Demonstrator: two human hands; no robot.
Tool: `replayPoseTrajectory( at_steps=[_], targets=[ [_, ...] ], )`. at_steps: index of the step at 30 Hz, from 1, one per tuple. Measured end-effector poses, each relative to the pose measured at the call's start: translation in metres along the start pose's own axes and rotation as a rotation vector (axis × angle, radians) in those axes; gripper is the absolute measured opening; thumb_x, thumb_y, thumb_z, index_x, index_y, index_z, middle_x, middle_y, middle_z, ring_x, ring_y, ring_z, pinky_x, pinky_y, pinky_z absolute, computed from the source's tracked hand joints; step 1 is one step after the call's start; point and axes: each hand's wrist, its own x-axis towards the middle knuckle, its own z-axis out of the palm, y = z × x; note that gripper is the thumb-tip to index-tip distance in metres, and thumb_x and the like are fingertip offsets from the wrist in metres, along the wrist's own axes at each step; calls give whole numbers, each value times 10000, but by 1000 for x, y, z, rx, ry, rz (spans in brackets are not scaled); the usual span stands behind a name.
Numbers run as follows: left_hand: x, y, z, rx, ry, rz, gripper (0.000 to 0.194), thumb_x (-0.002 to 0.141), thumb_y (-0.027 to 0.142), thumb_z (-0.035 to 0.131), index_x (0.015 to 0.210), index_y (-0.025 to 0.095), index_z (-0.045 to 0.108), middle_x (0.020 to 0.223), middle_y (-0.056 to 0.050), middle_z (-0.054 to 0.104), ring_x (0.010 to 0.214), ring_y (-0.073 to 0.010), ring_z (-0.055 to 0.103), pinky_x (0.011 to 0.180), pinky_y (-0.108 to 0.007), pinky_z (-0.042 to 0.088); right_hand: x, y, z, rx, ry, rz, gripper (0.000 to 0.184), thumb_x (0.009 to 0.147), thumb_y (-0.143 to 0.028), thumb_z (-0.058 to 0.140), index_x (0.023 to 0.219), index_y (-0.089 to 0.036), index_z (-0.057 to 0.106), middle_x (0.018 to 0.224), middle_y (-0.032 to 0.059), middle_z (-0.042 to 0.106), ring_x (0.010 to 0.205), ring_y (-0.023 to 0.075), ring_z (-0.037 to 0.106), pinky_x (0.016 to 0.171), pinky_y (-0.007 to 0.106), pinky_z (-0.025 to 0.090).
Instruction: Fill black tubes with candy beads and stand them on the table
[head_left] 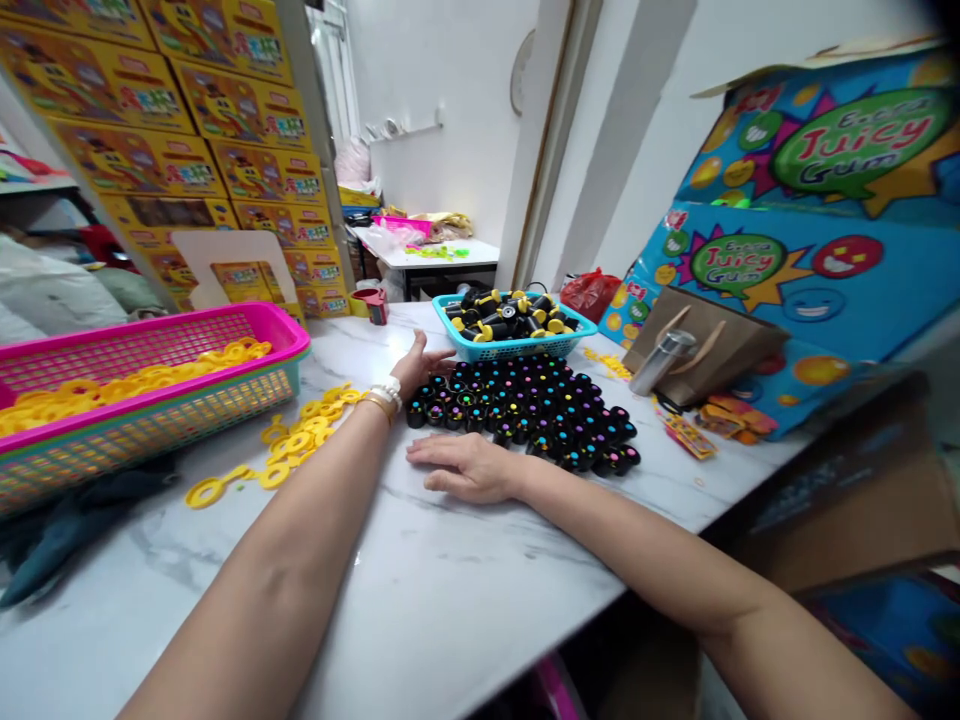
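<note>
A tight cluster of small black cylinders (525,400) with coloured dots on top stands on the marble-patterned table (420,590). My left hand (421,364) rests at the cluster's far left edge, thumb raised and fingers stretched beside the cylinders. At the near edge, my right hand (469,467) lies with its fingers extended to the left, palm down and close to the front row. Neither hand shows anything held. Loose yellow plastic rings (307,435) lie left of my left forearm. Behind the cluster, a light blue basket (499,348) holds black cylinders with yellow parts.
On the left, a pink basket (289,335) nested in a green one holds yellow rings. Yellow printed boxes (262,175) are stacked behind it. To the right stand a silver cylinder (664,362), a brown paper bag (705,345) and blue gum cartons (840,270). A tape dispenser (373,305) sits at the back.
</note>
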Motion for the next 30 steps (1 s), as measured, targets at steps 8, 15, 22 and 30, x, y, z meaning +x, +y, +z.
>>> replayPoseTrajectory(
  at_steps=[8, 15, 22, 30],
  targets=[
    [-18, 26, 10, 64, 171, 73, 904, 808, 853, 325, 1180, 106, 673, 1196, -243, 706, 1214, -359, 616, 1040, -484, 455, -1, -13, -16, -36, -105, 58, 475, 1007, -426, 491, 1368, -125, 560, 1417, 135, 587, 1369, 190, 498, 1173, 327, 361],
    [-86, 87, 34, 197, 323, 439, 460, 822, 561, 692, 1033, 153, 721, 1053, -69, 736, 1164, -255, 651, 967, -390, 518, -55, -112, -19, 105, -84, -138, 503, 957, -449, 586, 1338, -121, 584, 1328, 149, 648, 1294, 211, 567, 1102, 339, 457],
    [-314, 52, 84, 493, 358, 243, 418, 817, 588, 632, 1060, 277, 771, 1056, -3, 741, 1142, -322, 672, 881, -540, 533, -186, -176, 34, 83, 146, 58, 368, 930, -238, 618, 1297, -256, 637, 1220, 85, 716, 1142, 212, 676, 1035, 399, 543],
    [-492, -110, 128, 826, -116, -314, 460, 943, 500, 457, 1339, 330, 618, 1137, -143, 732, 972, -311, 704, 841, -496, 542, -261, -186, 134, -130, 415, 553, 252, 916, -205, 575, 1131, -188, 707, 1342, 161, 613, 1202, 285, 631, 979, 482, 569]
  ],
)
